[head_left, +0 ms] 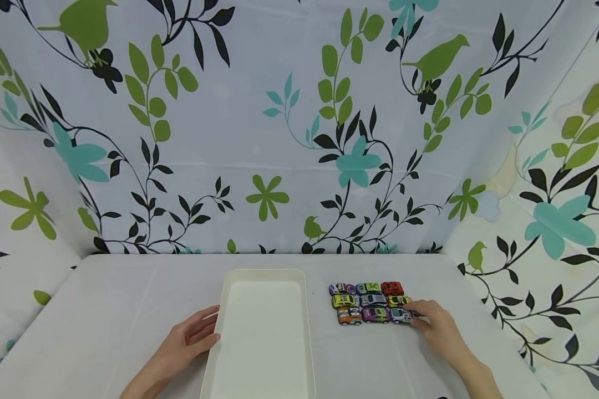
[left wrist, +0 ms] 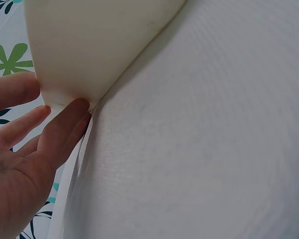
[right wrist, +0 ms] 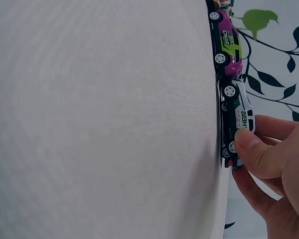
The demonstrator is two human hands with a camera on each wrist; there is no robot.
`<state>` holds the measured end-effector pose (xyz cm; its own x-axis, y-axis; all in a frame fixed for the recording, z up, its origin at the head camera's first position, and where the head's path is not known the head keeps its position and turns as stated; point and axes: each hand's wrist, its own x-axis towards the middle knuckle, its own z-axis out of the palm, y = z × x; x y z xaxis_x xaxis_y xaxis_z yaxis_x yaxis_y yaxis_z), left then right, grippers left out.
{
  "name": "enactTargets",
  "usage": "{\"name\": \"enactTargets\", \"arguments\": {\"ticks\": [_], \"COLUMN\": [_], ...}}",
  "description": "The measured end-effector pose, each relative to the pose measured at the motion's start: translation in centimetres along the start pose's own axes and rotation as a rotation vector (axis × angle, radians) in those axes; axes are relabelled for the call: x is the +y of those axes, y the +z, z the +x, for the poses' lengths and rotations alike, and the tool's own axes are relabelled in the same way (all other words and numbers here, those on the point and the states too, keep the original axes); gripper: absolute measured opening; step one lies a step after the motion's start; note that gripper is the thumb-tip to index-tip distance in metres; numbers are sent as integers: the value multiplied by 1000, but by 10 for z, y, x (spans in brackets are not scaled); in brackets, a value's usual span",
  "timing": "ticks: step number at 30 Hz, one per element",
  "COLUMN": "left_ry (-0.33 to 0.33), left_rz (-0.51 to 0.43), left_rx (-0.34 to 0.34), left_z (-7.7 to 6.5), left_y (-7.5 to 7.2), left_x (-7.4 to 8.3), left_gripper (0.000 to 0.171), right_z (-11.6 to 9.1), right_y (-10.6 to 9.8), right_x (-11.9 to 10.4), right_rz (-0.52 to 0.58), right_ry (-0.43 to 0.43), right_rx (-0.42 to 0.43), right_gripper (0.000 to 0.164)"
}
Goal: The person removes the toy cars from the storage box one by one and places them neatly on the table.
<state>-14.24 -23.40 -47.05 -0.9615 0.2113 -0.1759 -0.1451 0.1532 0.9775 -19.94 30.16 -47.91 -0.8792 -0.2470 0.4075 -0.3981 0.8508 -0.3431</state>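
Several toy cars stand in three tight rows to the right of a white tray [head_left: 259, 343]. At the near right corner of the block, my right hand [head_left: 436, 327] pinches a white toy car [right wrist: 243, 110] lettered in green. Its thumb lies on the car's near side by a wheel, while the other fingers reach behind and around its end. Beside that car is a purple and green toy car [right wrist: 230, 42]. My left hand [head_left: 187, 338] touches the tray's left wall with loosely extended fingertips [left wrist: 81, 103], thumb and fingers spread along it.
A white cloth covers the table [head_left: 130, 310]. Behind it hangs a patterned curtain [head_left: 289, 138] with leaves, birds and flowers, and similar cloth [head_left: 574, 210] closes the right side. In the block, a red car [head_left: 392, 288] sits at the far right corner and an orange one [head_left: 349, 316] at the near left.
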Motion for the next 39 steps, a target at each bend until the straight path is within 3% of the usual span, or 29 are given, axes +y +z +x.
{"name": "enactTargets", "arguments": {"ticks": [7,17,23,27,30,33,36,39], "left_ry": [-32,-21,-16,26,29,75,129,182], "left_rz": [-6,-2,22,106,231,507,802,963], "left_rx": [13,11,18,13,73,191,302,324], "left_z": [2,3,0,-4,-10,-18,-27,-35], "left_y": [1,0,1,-2,-9,-20,-33,-48], "left_x": [1,2,1,7,17,24,25,19], "left_gripper": [69,69,68,63,56,53,56,58], "right_z": [-1,-4,-1,-2,-7,-13,-18,-22], "right_y": [3,5,-7,-23,-34,-44,-51,-54], "right_x": [1,-3,-11,-16,-15,-11,-4,-1], "right_rz": [-12,-25,-25,-7,-16,-27,-44,-58], "right_ry": [-26,-34,16,85,148,175,153,121], "right_rx": [2,40,40,-18,-84,-120,-103,-87], "right_gripper": [39,33,24,26,34,41,44,46]}}
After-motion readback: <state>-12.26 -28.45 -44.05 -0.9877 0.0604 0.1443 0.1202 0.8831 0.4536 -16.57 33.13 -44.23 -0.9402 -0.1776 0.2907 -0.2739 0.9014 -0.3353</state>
